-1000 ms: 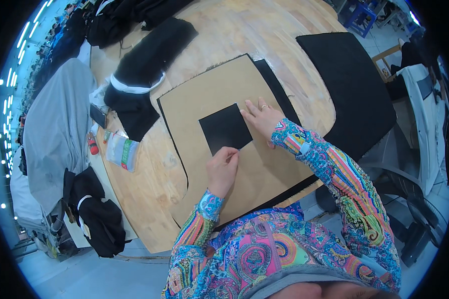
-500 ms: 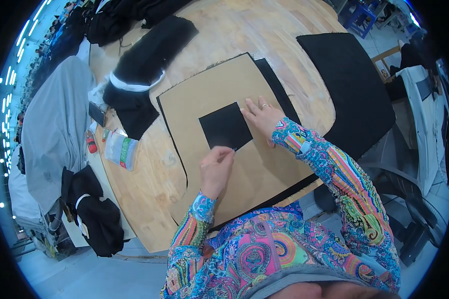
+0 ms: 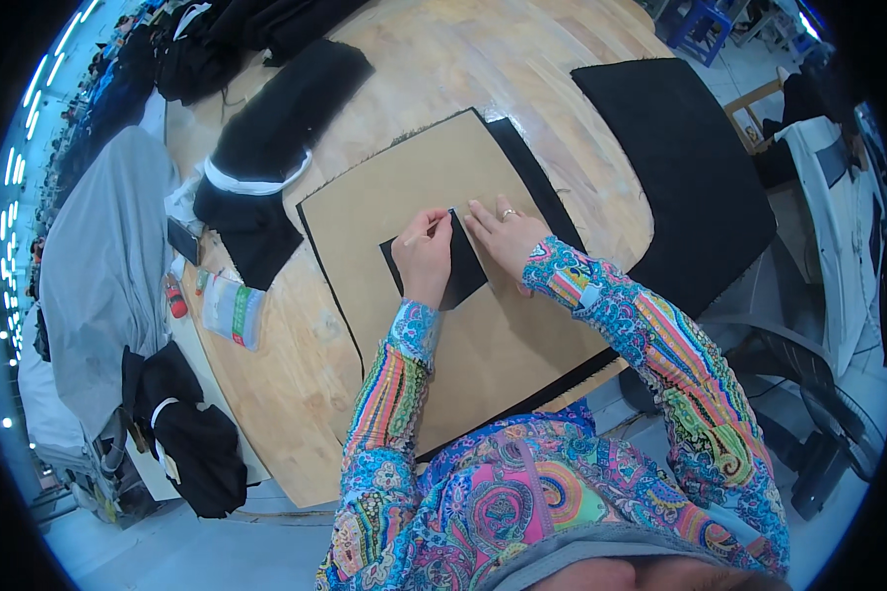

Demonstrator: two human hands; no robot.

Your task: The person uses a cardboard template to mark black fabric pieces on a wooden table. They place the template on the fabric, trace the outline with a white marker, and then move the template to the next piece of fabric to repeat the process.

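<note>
A tan sheet (image 3: 394,355) lies over black fabric pieces (image 3: 539,187), whose frayed edges stick out past it. In its middle shows a black square (image 3: 466,278); whether this is a cut-out or a piece laid on top, I cannot tell. My left hand (image 3: 424,256) is pinched closed above the square, its fingertips at the square's far corner. A tiny dark tip pokes out of the pinch, too small to name. My right hand (image 3: 508,238) rests flat on the tan sheet, fingers stretched out along the square's right edge.
A large black fabric panel (image 3: 680,167) lies on the right of the wooden table (image 3: 503,59). Black cloth bundles tied with white strips (image 3: 286,108) are at the left. A plastic packet (image 3: 232,310) and a small red item (image 3: 175,298) lie near the left edge. A fan (image 3: 808,394) stands at right.
My left hand has moved from the square's near edge up to its far corner, still pinched. My right hand stays flat beside the square. The whole view has shifted slightly.
</note>
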